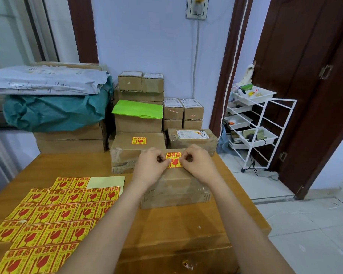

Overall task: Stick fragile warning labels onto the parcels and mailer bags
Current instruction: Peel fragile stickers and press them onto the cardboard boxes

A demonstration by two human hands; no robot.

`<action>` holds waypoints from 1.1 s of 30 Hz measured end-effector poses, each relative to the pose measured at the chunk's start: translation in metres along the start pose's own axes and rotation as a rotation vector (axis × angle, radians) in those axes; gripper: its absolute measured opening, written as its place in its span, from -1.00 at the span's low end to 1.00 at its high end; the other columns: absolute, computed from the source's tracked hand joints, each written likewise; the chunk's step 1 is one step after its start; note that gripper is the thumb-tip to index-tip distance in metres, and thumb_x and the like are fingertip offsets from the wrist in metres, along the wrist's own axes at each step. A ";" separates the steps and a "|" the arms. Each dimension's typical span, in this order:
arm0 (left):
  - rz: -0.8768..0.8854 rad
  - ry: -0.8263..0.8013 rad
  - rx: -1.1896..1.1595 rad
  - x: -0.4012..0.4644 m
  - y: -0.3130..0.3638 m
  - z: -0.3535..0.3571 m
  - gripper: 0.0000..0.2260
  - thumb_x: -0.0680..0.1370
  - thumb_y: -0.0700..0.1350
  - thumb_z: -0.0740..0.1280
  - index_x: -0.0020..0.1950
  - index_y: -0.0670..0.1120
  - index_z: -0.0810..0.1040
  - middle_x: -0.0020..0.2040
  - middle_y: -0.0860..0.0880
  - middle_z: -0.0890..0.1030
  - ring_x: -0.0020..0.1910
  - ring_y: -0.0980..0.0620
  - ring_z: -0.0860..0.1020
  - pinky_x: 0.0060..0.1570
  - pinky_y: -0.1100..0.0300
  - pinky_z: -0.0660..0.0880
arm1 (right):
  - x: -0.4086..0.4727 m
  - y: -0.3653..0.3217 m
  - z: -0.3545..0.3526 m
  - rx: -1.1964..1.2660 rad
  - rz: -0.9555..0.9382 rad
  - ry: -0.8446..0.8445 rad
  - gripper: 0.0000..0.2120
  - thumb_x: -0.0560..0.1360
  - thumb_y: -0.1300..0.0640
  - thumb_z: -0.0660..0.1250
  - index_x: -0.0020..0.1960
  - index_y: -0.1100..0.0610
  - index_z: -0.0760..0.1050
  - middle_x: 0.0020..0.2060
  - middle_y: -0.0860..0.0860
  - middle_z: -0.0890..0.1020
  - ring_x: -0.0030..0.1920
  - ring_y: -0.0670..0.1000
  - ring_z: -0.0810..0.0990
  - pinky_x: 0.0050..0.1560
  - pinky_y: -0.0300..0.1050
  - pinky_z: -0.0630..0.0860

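While label (pixel 173 159) is pinched by L hand (pixel 150 167) & R hand (pixel 198 165), fingertips clamped on its edges, held above box (pixel 176 189), sticker sheets (pixel 53 214) laid nearby on table (pixel 166 230).

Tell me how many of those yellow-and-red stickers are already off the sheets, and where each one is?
Stuck on the cardboard box behind: 1 label
Pinched between the left hand and right hand over the near parcel: 1 label
Total: 2
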State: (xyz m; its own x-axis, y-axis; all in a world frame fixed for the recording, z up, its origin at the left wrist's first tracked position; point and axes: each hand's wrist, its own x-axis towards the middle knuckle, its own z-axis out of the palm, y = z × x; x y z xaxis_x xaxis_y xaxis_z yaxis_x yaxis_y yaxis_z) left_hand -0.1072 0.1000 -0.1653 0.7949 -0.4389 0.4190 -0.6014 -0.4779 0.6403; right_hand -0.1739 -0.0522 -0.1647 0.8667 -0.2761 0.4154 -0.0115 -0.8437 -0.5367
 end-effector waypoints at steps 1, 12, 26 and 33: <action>-0.001 -0.001 -0.002 0.000 0.000 0.000 -0.84 0.48 -0.07 0.42 -0.24 -0.11 0.55 -0.19 0.01 0.51 -0.10 0.01 0.48 -0.18 0.19 0.33 | 0.000 0.000 0.000 -0.001 -0.002 0.005 -0.91 0.46 0.14 0.36 -0.22 0.09 0.52 -0.15 -0.02 0.54 -0.08 -0.04 0.48 -0.06 -0.08 0.48; -0.013 0.007 0.013 0.001 -0.001 0.000 -0.87 0.46 -0.10 0.43 -0.18 -0.14 0.57 -0.17 0.00 0.49 -0.10 0.00 0.47 -0.16 0.18 0.37 | -0.004 -0.004 0.000 -0.132 0.022 0.039 -0.90 0.48 0.02 0.35 -0.09 0.05 0.52 -0.09 -0.10 0.53 -0.02 -0.08 0.46 -0.11 -0.14 0.40; -0.048 -0.094 0.170 0.002 0.001 0.000 -0.45 0.54 0.14 0.29 0.39 -0.15 0.28 0.30 -0.15 0.45 0.31 -0.13 0.37 0.21 0.03 0.37 | 0.007 -0.003 0.000 -0.210 0.127 -0.084 -0.51 0.54 -0.15 0.20 0.39 0.05 0.35 0.31 -0.03 0.45 0.35 0.01 0.32 0.27 -0.01 0.26; -0.099 -0.191 0.310 0.014 0.009 -0.005 -0.53 0.60 0.16 0.13 0.37 -0.14 0.31 0.27 -0.14 0.50 0.21 -0.15 0.47 0.02 0.06 0.43 | 0.031 -0.002 -0.006 -0.179 0.244 -0.216 -0.57 0.57 -0.13 0.11 0.37 -0.02 0.43 0.35 0.00 0.41 0.36 0.10 0.25 0.21 0.01 0.22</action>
State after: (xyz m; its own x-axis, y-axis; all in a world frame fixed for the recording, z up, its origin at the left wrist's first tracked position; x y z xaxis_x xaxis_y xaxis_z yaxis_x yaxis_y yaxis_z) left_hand -0.1008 0.0936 -0.1508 0.8384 -0.4993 0.2184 -0.5418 -0.7199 0.4338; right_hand -0.1501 -0.0619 -0.1466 0.9128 -0.3917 0.1157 -0.3016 -0.8375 -0.4557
